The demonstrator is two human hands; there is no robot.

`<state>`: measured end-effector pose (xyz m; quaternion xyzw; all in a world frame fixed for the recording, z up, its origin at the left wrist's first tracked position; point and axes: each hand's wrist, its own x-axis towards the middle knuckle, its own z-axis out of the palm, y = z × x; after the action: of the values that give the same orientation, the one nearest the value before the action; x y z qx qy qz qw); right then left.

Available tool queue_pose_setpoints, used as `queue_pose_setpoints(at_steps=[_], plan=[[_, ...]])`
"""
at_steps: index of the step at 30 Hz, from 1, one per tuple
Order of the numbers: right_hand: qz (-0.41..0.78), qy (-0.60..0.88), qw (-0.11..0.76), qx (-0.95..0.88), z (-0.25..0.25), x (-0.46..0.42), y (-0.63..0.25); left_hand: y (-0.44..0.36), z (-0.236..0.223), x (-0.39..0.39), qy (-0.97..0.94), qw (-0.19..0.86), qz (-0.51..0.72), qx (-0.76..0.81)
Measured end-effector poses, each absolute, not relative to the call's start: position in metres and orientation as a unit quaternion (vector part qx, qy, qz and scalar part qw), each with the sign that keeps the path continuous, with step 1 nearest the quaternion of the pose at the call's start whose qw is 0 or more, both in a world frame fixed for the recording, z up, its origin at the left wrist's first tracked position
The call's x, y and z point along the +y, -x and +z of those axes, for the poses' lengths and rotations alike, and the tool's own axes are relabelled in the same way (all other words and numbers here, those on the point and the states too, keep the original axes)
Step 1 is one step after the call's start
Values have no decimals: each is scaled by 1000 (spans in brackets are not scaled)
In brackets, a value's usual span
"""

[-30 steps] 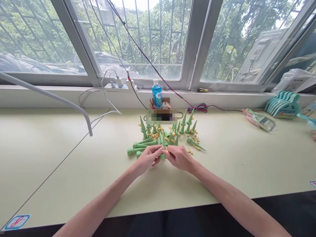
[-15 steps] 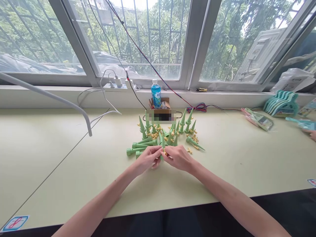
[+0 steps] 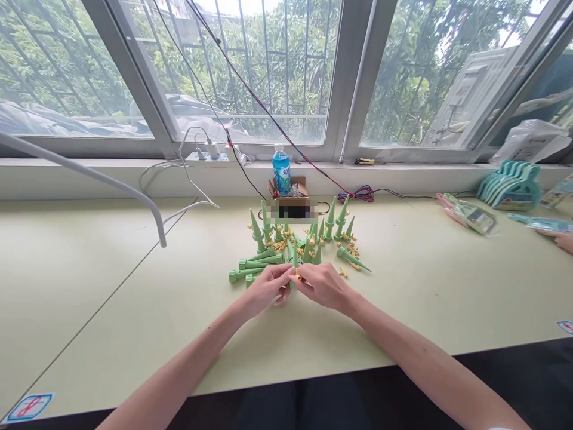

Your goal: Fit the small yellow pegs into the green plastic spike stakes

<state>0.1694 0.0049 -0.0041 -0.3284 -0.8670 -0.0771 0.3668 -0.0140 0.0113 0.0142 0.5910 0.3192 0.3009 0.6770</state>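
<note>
My left hand (image 3: 271, 285) is closed around a green plant watering spike (image 3: 295, 255), its pointed tip upward. The lower part of that spike is mostly hidden by my fingers. My right hand (image 3: 324, 282) pinches a small yellow valve (image 3: 299, 277) against the spike's side; whether it sits in a hole I cannot tell. Just beyond my hands, several green spikes stand upright, such as one tall spike (image 3: 342, 220). Other spikes lie flat at the left, among them a capped spike (image 3: 244, 273). Small yellow valves (image 3: 280, 245) are scattered between them, and a loose valve (image 3: 343, 272) lies near my right hand.
Behind the spikes stand a small cardboard box (image 3: 290, 202) and a blue bottle (image 3: 282, 172). Cables (image 3: 358, 194) and a power strip (image 3: 203, 156) are by the window. A white curved bar (image 3: 134, 194) reaches in from the left. At far right is another person's hand (image 3: 564, 240) beside a blue packaged item (image 3: 539, 223).
Both my hands hold nearly the same pose at the spike and valve. At the far right, the blue packaged item beside the other person's hand has shifted left.
</note>
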Motion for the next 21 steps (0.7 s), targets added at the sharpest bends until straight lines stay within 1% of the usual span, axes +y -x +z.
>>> queue_pose_setpoints(at_steps=[5,14,21], plan=[[-73,317,388,-862,-5,5,-170,14,14,11,-586,685,303,309],[-87,318,387,-861,-7,5,-168,14,14,11,-575,690,310,312],[-89,308,397,-860,-7,4,-165,11,15,10,-588,661,328,332]])
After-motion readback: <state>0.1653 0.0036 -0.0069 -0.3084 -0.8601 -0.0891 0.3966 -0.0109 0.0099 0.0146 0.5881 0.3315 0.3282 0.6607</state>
